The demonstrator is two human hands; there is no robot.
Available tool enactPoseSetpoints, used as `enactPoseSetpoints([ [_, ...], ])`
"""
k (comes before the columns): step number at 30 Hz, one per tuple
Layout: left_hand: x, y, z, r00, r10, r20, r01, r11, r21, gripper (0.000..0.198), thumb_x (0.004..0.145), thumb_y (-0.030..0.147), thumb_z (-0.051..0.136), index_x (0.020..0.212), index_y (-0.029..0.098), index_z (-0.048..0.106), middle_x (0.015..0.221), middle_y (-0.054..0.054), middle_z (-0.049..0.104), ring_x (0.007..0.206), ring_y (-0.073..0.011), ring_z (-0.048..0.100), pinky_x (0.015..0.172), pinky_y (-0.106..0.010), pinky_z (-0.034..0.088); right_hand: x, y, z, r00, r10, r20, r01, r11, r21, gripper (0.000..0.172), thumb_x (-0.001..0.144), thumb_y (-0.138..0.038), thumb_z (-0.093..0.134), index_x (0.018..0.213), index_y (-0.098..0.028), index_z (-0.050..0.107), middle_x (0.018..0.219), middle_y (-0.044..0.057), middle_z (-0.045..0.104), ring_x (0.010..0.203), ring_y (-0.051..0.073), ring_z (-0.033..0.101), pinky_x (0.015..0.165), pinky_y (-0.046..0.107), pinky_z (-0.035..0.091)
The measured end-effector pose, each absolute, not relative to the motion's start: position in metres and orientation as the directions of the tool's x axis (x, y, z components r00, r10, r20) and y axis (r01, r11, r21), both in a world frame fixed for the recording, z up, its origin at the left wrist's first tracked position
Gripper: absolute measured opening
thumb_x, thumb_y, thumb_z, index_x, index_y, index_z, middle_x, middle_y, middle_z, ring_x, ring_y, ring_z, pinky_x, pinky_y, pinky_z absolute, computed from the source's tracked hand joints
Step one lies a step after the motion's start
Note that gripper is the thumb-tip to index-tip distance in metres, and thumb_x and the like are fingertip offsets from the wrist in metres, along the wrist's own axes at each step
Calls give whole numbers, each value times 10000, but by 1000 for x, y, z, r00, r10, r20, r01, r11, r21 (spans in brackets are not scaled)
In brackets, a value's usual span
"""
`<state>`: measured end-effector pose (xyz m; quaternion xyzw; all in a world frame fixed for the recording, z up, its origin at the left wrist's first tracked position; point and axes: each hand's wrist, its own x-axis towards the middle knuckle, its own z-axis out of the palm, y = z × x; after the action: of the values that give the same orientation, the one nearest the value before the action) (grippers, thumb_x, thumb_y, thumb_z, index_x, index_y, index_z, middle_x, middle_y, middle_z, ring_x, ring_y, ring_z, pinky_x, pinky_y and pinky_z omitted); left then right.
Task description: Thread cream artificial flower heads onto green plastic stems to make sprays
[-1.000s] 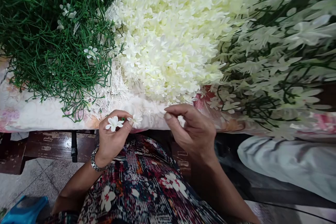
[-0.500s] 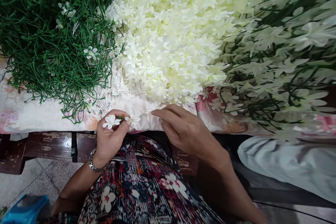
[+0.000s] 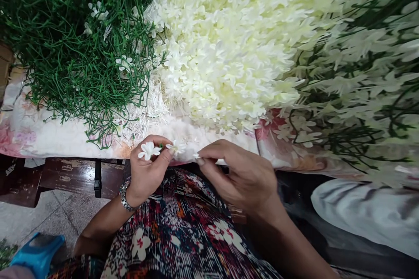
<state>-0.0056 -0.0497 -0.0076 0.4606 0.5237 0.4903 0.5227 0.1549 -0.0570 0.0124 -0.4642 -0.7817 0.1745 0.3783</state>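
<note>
My left hand (image 3: 149,174), with a metal watch on its wrist, pinches a small green stem piece bearing white flowers (image 3: 149,151). A second white flower (image 3: 176,147) shows at its fingertips. To the right, apart from it, my right hand (image 3: 240,174) pinches a tiny white piece (image 3: 196,155) between thumb and forefinger. Beyond both hands lies a large heap of cream-white petals (image 3: 225,61). White thin stamens (image 3: 157,104) lie in a pile between that heap and the green stems (image 3: 88,65).
Finished-looking white flower sprays (image 3: 353,87) spread at the right. A floral cloth (image 3: 59,135) covers the table. Below are a dark wooden bench (image 3: 75,176) and a blue plastic stool (image 3: 39,255). Pale fabric (image 3: 363,213) shows at the lower right.
My right hand has closed its fingertips on a tiny white piece. The whole view has shifted, so things appear farther right. My left hand keeps its hold on the flowered stem.
</note>
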Motion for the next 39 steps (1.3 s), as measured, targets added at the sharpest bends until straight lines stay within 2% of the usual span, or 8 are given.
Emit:
enactPoseSetpoints([
  [3, -4, -53, -4, -45, 996, 75, 169, -66, 983, 79, 701, 143, 586, 778, 156, 574, 685, 6, 566, 554, -63, 504, 509, -171, 420, 141, -60, 15, -244, 870, 429, 583, 485, -652, 127, 722, -76, 516, 823, -150, 534, 637, 9, 554, 592, 81, 504, 544, 202, 424],
  [8, -2, -57, -1, -2, 947, 321, 411, -292, 864, 78, 706, 112, 567, 778, 141, 566, 689, -4, 586, 636, -87, 548, 593, -187, 457, 132, -59, 5, -197, 877, 437, 657, 449, -606, 92, 738, -82, 495, 803, -127, 541, 638, 30, 548, 605, 97, 503, 548, 223, 428],
  [12, -4, -58, -9, 85, 888, 453, 475, -436, 765, 131, 699, 60, 539, 800, 141, 563, 716, -22, 599, 681, -105, 564, 630, -211, 471, 132, -58, 3, -195, 876, 442, 664, 449, -598, 75, 743, -85, 489, 784, -118, 543, 633, 32, 538, 599, 93, 497, 548, 220, 428],
  [16, -9, -59, -20, 173, 806, 567, 470, -573, 671, 211, 707, 62, 516, 902, 124, 567, 795, -62, 620, 764, -137, 576, 693, -260, 487, 133, -58, 4, -208, 876, 435, 650, 456, -607, 72, 741, -81, 489, 774, -116, 543, 629, 28, 528, 594, 88, 492, 547, 217, 427],
  [22, -15, -61, -27, 234, 735, 637, 454, -662, 596, 212, 763, 148, 489, 951, 120, 580, 888, -90, 634, 821, -140, 587, 688, -250, 500, 135, -61, 3, -192, 900, 392, 562, 429, -707, 100, 729, -72, 494, 793, -133, 542, 629, 8, 520, 582, 76, 476, 533, 212, 413],
  [26, -17, -61, -25, 253, 745, 617, 437, -657, 614, 199, 749, 131, 507, 931, 107, 584, 872, -90, 638, 810, -134, 593, 685, -242, 506, 135, -62, 2, -144, 925, 352, 497, 376, -782, 95, 720, -77, 504, 780, -140, 540, 624, -7, 520, 568, 63, 466, 521, 198, 399],
  [39, -13, -63, -24, 213, 762, 611, 427, -635, 643, 176, 730, 132, 531, 898, 125, 584, 843, -89, 653, 770, -135, 613, 635, -247, 520, 136, -65, -3, -89, 957, 275, 421, 286, -861, 90, 714, -81, 512, 751, -160, 533, 622, -35, 518, 552, 47, 477, 514, 180, 393],
])
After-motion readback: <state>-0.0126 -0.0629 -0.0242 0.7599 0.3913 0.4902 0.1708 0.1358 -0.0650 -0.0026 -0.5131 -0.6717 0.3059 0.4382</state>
